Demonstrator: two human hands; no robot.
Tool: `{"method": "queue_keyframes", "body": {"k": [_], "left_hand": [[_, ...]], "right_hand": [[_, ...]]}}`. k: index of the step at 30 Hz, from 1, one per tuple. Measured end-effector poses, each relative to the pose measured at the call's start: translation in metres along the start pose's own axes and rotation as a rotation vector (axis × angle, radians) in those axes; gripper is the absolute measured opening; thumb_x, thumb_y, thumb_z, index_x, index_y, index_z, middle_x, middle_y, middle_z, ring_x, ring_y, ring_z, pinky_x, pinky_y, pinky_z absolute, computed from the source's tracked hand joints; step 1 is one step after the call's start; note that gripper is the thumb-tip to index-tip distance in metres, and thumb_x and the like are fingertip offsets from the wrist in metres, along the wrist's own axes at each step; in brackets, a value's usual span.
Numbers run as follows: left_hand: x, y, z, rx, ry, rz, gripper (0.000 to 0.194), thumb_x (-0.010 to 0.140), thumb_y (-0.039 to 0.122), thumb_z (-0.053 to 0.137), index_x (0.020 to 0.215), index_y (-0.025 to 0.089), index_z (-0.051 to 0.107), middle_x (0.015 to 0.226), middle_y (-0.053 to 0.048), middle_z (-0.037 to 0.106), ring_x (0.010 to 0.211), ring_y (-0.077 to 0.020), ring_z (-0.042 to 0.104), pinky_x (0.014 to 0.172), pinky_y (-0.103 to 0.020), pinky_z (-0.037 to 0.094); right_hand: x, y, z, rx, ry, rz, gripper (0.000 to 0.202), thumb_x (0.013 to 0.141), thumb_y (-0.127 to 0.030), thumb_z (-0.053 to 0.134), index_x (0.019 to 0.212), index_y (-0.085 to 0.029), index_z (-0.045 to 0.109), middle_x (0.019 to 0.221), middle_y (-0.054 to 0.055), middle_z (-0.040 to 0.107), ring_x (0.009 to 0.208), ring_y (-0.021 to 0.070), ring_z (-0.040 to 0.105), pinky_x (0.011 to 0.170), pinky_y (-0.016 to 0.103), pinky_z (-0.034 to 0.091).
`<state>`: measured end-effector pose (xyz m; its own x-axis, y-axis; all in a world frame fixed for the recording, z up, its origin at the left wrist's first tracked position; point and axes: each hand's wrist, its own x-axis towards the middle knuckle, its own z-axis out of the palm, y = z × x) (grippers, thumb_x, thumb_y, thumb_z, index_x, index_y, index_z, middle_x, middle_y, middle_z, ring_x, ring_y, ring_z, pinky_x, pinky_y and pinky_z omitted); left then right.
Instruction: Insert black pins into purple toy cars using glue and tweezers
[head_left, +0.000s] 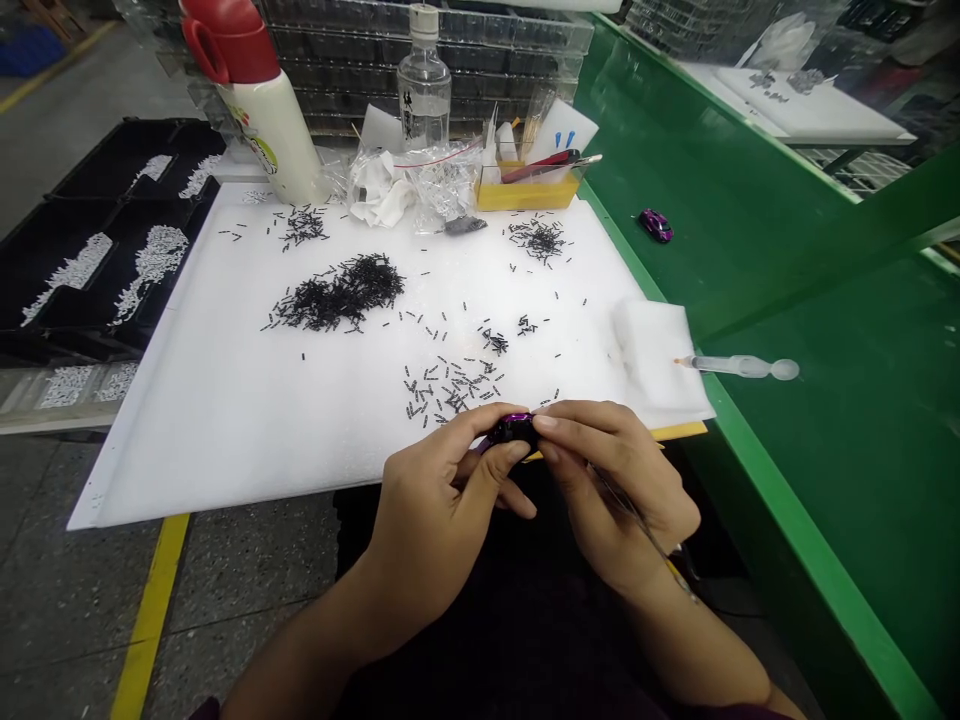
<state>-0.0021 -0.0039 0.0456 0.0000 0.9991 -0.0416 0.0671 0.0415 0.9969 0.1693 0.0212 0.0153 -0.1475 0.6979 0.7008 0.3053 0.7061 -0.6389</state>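
A small shiny purple toy car is held above the front edge of the white work board. My left hand grips it between thumb and fingers, partly covering it. My right hand is closed, its thumb and fingertips pinched together at the car's right end. Whether a tiny part is between those fingertips is hidden. A slim metal tool lies through the right hand and along the wrist; its tip is out of sight. Just beyond my hands, small dark strip-like pieces lie scattered on the board.
A big heap of black pieces is further back. Behind it stand a red-capped bottle, a clear bottle and a yellow tool box. A dropper rests on a foam block. Another purple car sits on the green belt.
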Motion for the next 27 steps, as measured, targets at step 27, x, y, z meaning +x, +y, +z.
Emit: {"method": "queue_keyframes", "body": {"k": [27], "left_hand": [[0.002, 0.009, -0.025, -0.237, -0.303, -0.290, 0.034, 0.104, 0.042, 0.076, 0.131, 0.022, 0.080, 0.053, 0.004, 0.074, 0.052, -0.0208, 0.077, 0.071, -0.033, 0.065]], "right_hand": [[0.014, -0.003, -0.015, 0.095, -0.140, -0.060, 0.040, 0.098, -0.011, 0.076, 0.135, -0.027, 0.078, 0.102, 0.005, 0.081, 0.081, 0.0175, 0.074, 0.068, 0.031, 0.063]]}}
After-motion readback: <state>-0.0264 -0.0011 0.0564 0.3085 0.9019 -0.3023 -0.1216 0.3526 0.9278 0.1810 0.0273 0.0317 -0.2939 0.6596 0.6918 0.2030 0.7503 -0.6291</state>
